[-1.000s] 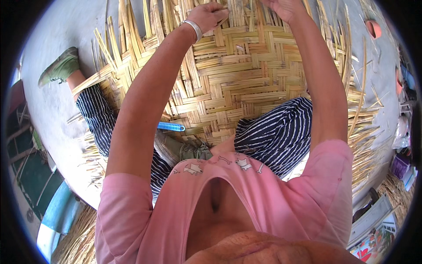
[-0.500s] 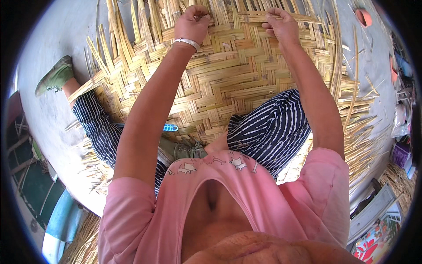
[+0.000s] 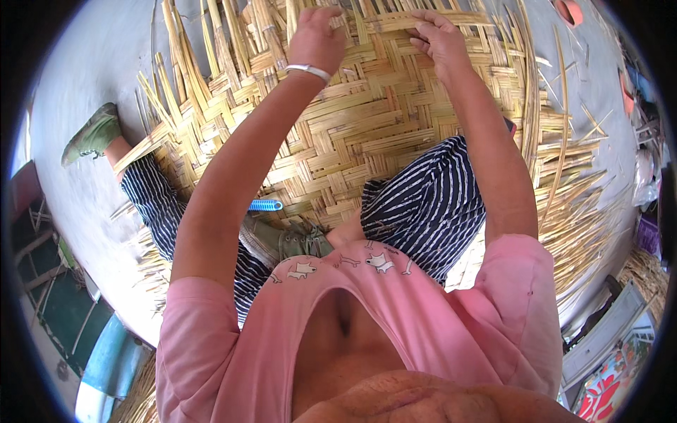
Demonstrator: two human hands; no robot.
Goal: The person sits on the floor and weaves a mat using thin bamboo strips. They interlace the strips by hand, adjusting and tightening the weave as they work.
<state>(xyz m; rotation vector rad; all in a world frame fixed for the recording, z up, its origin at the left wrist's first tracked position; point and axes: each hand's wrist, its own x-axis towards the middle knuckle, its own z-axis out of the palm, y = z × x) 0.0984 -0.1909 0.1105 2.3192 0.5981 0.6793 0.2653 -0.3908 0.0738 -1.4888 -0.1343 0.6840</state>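
Observation:
A woven mat (image 3: 338, 127) of flat yellow split-cane strips spreads in front of me, with loose strip ends standing out at its far edge. My left hand (image 3: 317, 39), a pale bangle (image 3: 308, 71) at its wrist, is over the far edge among the upright strips. Its fingers are curled, and what they hold is hidden. To the right, my right hand (image 3: 441, 44) has its fingers and thumb around a crosswise strip (image 3: 462, 19) near the top of the weave. My legs in striped trousers rest on the mat's near part.
A blue plastic handle (image 3: 266, 205) lies by my green shoe (image 3: 300, 240). Loose strips (image 3: 578, 211) fan out at the right. A reddish clay-coloured piece (image 3: 568, 12) sits at the far right on the grey floor (image 3: 77, 77). A blue-and-white rounded object (image 3: 106, 366) stands lower left.
My left hand has shifted slightly right, its fingers now raised and curled. My right hand has slid a little left along the crosswise strip. The view has tilted slightly.

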